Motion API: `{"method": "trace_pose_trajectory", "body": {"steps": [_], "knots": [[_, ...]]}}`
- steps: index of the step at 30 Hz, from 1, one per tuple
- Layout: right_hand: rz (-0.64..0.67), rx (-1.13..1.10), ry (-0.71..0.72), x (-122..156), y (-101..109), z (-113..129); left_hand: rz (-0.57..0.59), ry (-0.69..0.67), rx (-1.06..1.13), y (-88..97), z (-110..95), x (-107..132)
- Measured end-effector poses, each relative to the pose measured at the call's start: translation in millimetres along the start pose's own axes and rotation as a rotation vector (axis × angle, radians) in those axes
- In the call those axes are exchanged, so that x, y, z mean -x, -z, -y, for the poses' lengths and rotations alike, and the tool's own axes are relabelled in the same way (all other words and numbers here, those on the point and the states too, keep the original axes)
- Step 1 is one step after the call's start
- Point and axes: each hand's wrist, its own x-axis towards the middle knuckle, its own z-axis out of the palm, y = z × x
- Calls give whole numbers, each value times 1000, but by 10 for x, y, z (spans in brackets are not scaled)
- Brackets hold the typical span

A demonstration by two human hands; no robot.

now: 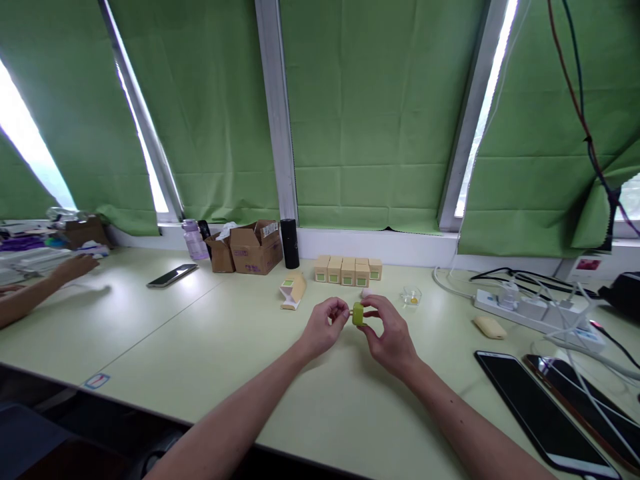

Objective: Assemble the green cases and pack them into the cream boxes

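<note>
Above the table, my right hand (393, 337) pinches a small green block-like piece (358, 314) with rounded edges between thumb and fingertips. My left hand (325, 327) is closed at the block's left side, its fingertips on a thin light-coloured stub that meets the block. What the stub is, I cannot make out. Behind my right fingers a small pale round thing (365, 292) is partly hidden. An opened cardboard carton (293, 289) with a green label lies on its side, beyond my left hand. Several small kraft boxes (348, 272) with green labels stand in rows farther back.
A clear dish (411, 295) with something yellow inside sits to the right. Phones (543, 407), a beige oval object (490, 327) and a cabled power strip (540, 313) occupy the right side. Brown boxes (257, 250) and a black cylinder (289, 244) stand behind. Another person's arm (45, 287) reaches in at left.
</note>
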Motion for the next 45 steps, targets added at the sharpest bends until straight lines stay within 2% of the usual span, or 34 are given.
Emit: {"method": "trace_pose_trajectory", "body": {"steps": [31, 34, 37, 41, 43, 45], "knots": [[31, 9, -8, 2, 18, -7, -14, 12, 64, 33, -3, 12], [30, 19, -24, 1, 24, -9, -66, 14, 77, 44, 31, -4], [26, 36, -42, -5, 35, -13, -178, 20, 31, 83, 88, -30], [26, 64, -48, -3, 46, -29, -280, -81, -114, 141, 130, -35], [32, 109, -35, 4, 51, -40, -247, -182, -189, 144, 111, -15], [39, 155, 1, 10, 58, -49, -163, -277, -250, 125, 74, 12]]}}
